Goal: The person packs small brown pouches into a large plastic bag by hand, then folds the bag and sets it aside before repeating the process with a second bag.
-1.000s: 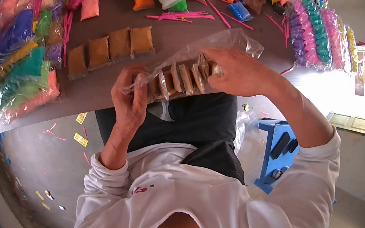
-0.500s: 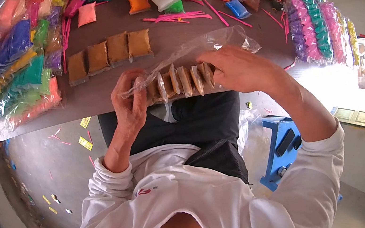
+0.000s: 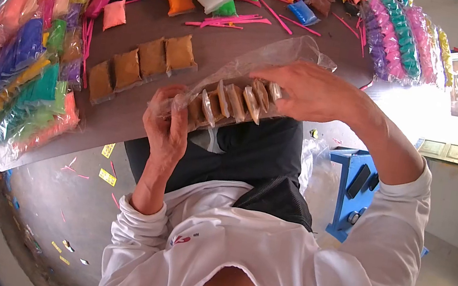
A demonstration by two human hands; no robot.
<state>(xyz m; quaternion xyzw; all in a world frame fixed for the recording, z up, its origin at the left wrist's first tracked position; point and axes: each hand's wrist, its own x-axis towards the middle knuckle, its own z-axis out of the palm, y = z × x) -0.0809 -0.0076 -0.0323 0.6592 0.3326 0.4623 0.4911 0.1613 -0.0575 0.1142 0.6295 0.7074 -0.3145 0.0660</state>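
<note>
**A:** What lies furthest left?

**B:** Clear bags stuffed with many-coloured packets (image 3: 24,74) are piled along the left edge of the dark brown table (image 3: 119,119). Just right of them, four flat brown packets (image 3: 142,63) lie in a row on the tabletop, side by side and touching.

**A:** And the person's left hand?

**B:** The left hand (image 3: 168,127) is raised in front of the table's near edge. Its fingers curl tight around the lower, closed end of a long clear plastic bag (image 3: 254,60). No gap shows between fingers and plastic.

**A:** What does the bag hold?

**B:** It holds small brown packets (image 3: 235,101) standing on edge, packed one against the next. The row slants up from the left hand towards the right one. The bag hangs in the air between the two hands, over the table's edge and the person's lap.

**A:** How does the right hand take it?

**B:** The right hand (image 3: 309,90) clamps the bag at the upper end of the row. Its fingers (image 3: 287,80) bend over the plastic from above and press against the last packet in a narrow, closed hold. The thumb cannot be made out. The bag's crumpled open mouth juts past the knuckles, above the table.

**A:** And further right?

**B:** A blue metal stand (image 3: 353,189) sits on the floor beside the person's leg, well apart from both hands.
</note>
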